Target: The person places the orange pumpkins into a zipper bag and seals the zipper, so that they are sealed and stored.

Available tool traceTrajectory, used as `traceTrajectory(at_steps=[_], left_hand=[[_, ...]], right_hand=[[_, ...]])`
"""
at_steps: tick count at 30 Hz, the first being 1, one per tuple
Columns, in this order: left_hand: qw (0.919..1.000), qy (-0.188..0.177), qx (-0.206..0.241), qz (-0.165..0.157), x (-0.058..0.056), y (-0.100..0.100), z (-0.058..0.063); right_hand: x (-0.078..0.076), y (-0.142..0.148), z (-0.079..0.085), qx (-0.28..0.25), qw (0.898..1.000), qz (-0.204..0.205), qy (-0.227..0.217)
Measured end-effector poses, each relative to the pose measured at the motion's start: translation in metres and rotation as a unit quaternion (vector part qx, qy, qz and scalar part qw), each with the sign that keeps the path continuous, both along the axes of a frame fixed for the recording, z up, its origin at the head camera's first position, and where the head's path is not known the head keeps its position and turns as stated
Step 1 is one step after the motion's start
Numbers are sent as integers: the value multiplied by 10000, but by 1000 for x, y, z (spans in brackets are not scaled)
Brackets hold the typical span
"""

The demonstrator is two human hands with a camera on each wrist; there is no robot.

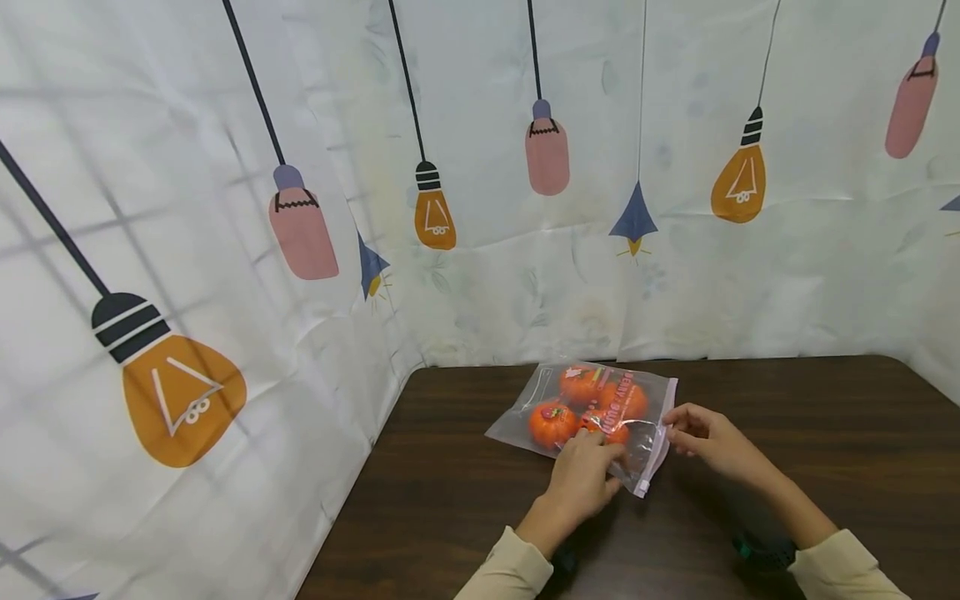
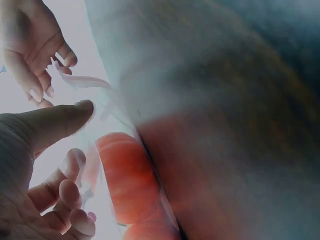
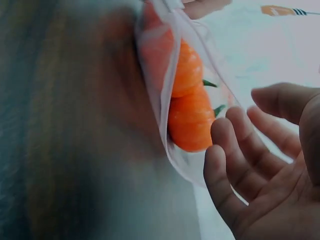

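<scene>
A clear zip bag (image 1: 521, 417) with pink lettering lies on the table, holding several small orange pumpkins (image 1: 553, 425) with green stems. Its pink zip edge (image 1: 670, 404) faces right, and a slider (image 1: 642, 487) sits at the near corner. In the right wrist view the bag's mouth (image 3: 172, 100) is parted, showing pumpkins inside. My left hand (image 1: 581, 479) rests on the bag's near side, its thumb (image 2: 60, 122) stretched out and apart from the bent fingers. Beside the zip edge, my right hand (image 1: 716, 442) has loosely bent fingers, thumb apart from them.
The dark brown wooden table (image 1: 450, 500) extends on both sides of the bag. White curtains (image 1: 487, 292) printed with hanging lamps stand behind the table and along its left side. A dark device with a green light (image 1: 757, 550) shows under my right wrist.
</scene>
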State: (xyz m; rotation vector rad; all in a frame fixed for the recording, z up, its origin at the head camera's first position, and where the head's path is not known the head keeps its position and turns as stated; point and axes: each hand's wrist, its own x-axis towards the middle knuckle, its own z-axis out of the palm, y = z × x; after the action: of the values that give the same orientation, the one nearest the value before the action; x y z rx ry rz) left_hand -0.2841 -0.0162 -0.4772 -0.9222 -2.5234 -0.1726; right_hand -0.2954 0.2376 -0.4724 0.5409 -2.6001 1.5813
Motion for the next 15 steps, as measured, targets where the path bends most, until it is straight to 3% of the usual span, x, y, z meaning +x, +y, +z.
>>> traceTrajectory(at_steps=[7,15], left_hand=[[9994,-182,266,-110,-3,1,1],[9947,-269,977,-196,-5,-1,3]], right_hand=[[6,-1,-8,163,9950,810,556],[7,-9,-9,142,9885,1286,784]])
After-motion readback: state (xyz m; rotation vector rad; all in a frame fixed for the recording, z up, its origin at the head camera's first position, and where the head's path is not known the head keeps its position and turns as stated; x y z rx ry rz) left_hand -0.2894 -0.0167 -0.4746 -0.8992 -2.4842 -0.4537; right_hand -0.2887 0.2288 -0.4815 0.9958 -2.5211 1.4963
